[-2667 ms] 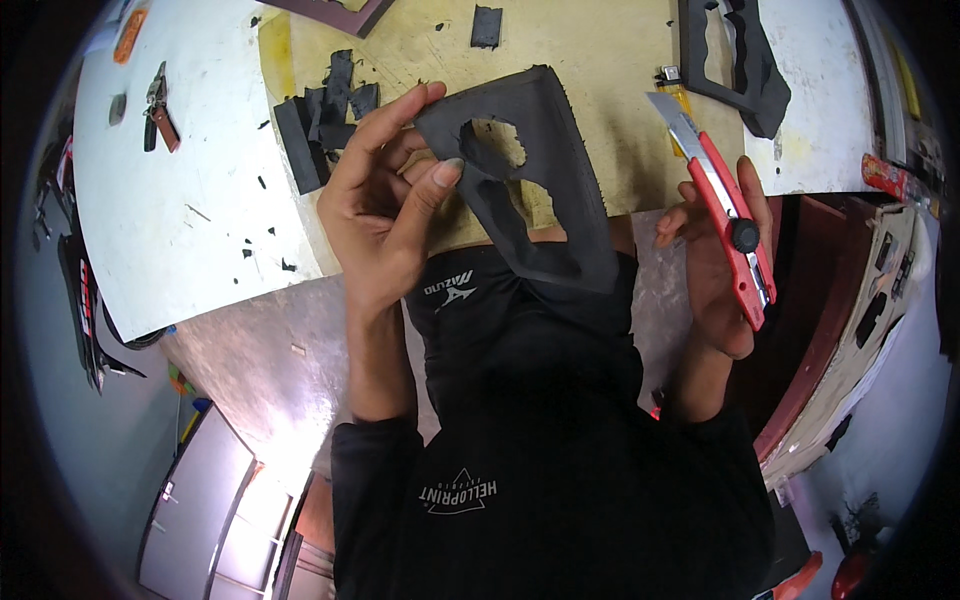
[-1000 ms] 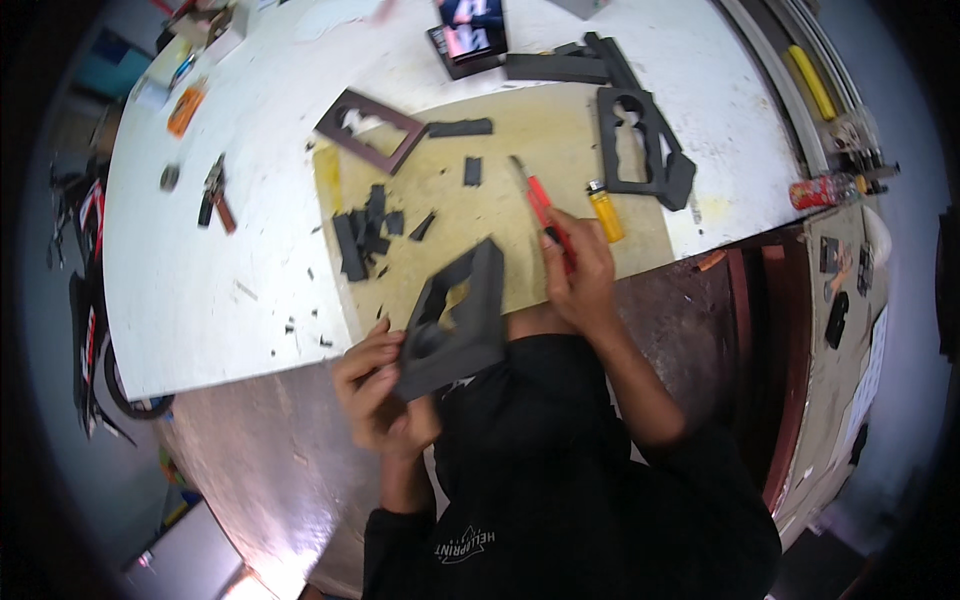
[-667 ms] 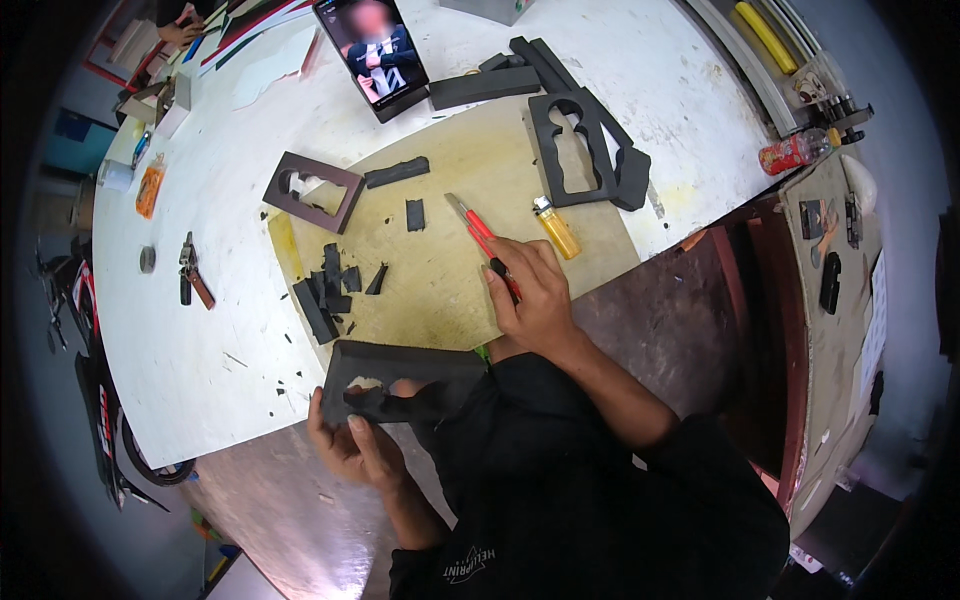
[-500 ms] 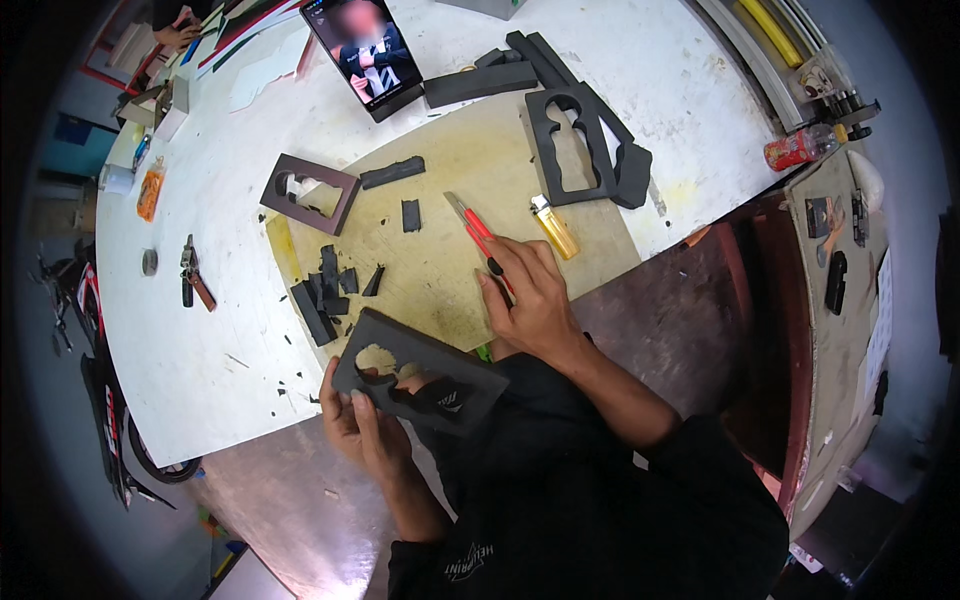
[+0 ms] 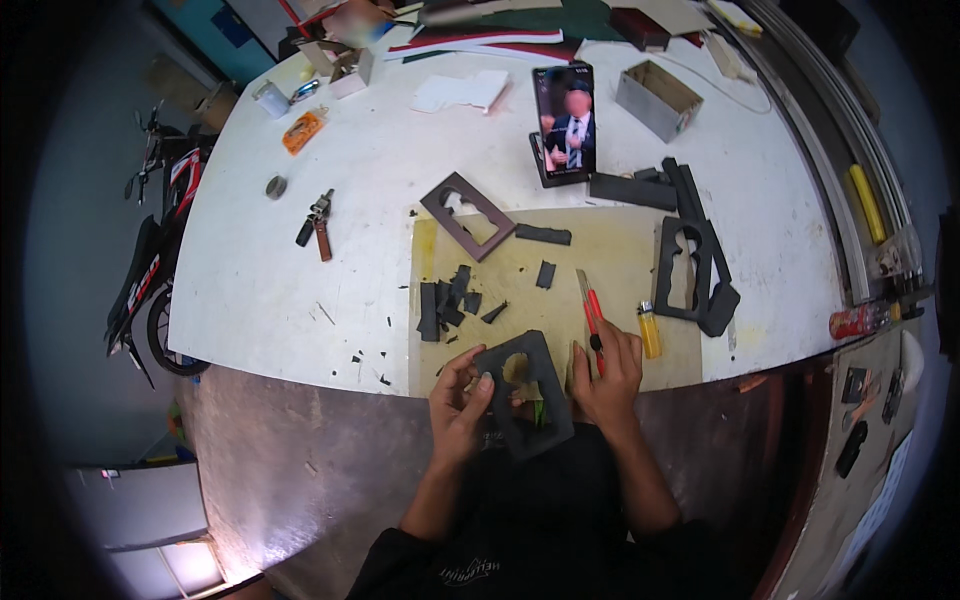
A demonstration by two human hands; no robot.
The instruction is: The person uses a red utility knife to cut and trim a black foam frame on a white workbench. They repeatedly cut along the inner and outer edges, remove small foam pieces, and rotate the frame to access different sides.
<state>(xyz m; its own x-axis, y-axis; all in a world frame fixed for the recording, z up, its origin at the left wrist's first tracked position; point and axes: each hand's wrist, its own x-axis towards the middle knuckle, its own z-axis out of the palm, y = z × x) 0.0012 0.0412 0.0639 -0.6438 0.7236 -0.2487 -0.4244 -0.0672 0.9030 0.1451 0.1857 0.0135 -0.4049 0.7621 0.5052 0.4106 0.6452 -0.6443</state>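
My left hand (image 5: 460, 402) pinches the upper left side of a dark grey foam frame (image 5: 556, 388) with a wavy-edged opening. The frame is tilted over my lap at the table's front edge. To its right, my right hand (image 5: 612, 385) has its fingers and thumb about the handle of a red utility knife (image 5: 594, 310). The knife's blade points away from me, over the yellowish cutting mat (image 5: 610, 235). A yellow lighter (image 5: 650, 332) lies just right of that hand. Left of the knife are a small dark foam block (image 5: 546, 274) and several foam offcuts (image 5: 452, 303).
A brownish foam frame (image 5: 490, 238) and another dark frame (image 5: 703, 270) lie on the mat. Behind stands a phone (image 5: 567, 130) near a grey metal box (image 5: 660, 98). Keys (image 5: 317, 225) lie on the left; a bottle (image 5: 860, 320) lies at the right edge.
My view has swung, so the table's things appear shifted right. The foam frame has turned more upright in my left hand. My right hand stays at the knife.
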